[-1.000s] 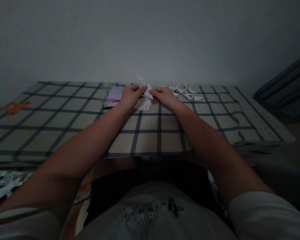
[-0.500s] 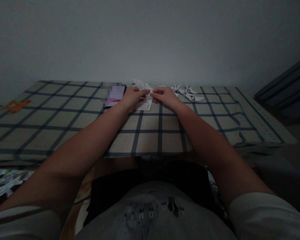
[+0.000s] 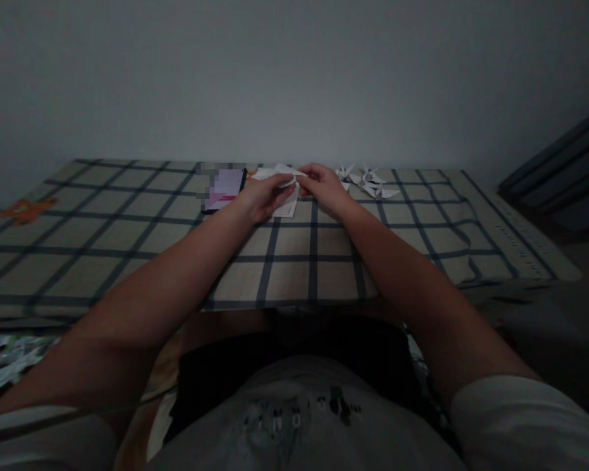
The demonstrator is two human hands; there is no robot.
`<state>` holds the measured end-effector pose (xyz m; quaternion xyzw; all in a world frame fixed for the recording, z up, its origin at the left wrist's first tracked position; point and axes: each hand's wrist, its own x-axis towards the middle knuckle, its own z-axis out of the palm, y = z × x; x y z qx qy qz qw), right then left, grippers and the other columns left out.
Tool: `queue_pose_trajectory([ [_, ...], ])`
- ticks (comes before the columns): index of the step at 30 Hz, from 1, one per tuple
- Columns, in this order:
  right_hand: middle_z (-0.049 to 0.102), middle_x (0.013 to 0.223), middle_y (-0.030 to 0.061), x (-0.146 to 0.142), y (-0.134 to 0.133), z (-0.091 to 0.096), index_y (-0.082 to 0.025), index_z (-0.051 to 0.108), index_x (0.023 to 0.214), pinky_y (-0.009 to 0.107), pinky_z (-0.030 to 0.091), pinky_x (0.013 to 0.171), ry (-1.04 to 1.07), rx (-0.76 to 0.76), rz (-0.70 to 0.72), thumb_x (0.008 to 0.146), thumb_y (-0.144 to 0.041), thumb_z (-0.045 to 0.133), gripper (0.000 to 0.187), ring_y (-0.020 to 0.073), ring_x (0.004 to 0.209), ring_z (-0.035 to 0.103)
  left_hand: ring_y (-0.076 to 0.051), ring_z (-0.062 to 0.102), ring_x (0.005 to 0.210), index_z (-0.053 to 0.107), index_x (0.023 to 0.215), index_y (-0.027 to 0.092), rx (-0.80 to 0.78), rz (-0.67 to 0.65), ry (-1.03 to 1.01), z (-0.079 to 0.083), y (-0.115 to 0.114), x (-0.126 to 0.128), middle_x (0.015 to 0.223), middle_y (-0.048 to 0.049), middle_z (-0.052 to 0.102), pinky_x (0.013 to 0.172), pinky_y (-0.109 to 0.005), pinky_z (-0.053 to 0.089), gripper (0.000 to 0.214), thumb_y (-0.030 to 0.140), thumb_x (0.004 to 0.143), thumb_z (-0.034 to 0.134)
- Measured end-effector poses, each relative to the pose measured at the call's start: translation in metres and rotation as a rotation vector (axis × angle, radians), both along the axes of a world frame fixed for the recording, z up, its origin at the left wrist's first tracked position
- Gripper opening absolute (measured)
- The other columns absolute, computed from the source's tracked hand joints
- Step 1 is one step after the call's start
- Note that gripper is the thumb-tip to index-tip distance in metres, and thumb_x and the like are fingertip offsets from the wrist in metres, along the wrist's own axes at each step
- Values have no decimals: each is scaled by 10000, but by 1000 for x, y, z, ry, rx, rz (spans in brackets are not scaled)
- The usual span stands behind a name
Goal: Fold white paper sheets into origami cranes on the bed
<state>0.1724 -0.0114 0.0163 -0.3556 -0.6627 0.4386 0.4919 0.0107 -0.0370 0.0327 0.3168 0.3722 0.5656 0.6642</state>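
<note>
Between my two hands is a piece of folded white paper point(image 3: 289, 169), its pointed edge showing above my fingers. My left hand point(image 3: 266, 195) pinches it from the left, thumb and fingers closed. From the right, my right hand point(image 3: 322, 185) grips the same paper with its fingertips, its other fingers curled. Below them, flat on the table, lies a white sheet point(image 3: 287, 209), partly covered by my left hand. Several folded paper cranes point(image 3: 368, 179) sit just right of my right hand.
A phone with a lit screen point(image 3: 226, 190) lies left of my left hand. The checked tablecloth point(image 3: 294, 261) has an orange print point(image 3: 29, 209) at far left. A wall point(image 3: 294, 78) rises behind the table. Many white paper pieces point(image 3: 12, 360) are below the table edge at lower left.
The folded paper has turned in my hands, and its flat pointed side now shows above the fingers. My left fingers have shifted slightly; both arms stay nearly in place.
</note>
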Motion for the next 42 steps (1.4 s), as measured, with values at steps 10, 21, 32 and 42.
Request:
queue_pose_trajectory([
  [10,631,740,-55,3,-1,-1,-188,622,888,176,478,607,17,15,41,899,-283,745,156,56,615,582,-56,686,614,670,812,99,56,23,38,2,-4,2,739,-21,728,662,-113,582,131,-13,880,660],
  [21,633,708,-60,0,2,-3,-192,621,874,188,516,636,78,-35,29,891,-238,731,120,64,617,611,-72,685,612,657,860,116,51,98,46,-2,1,2,733,-20,727,662,-141,592,137,-18,848,683],
  [32,631,687,-71,-6,1,-6,-208,566,853,186,500,600,75,-19,-42,893,-222,725,164,68,591,612,-59,701,684,683,786,111,39,45,-5,-2,-1,4,760,-24,739,753,-120,607,143,-16,849,693],
  [42,615,713,-57,-10,-8,5,-196,650,945,179,502,645,188,-189,-29,920,-154,644,49,64,620,588,-90,712,707,689,847,119,85,77,8,-6,7,-1,802,-32,751,696,-152,606,102,25,817,719],
])
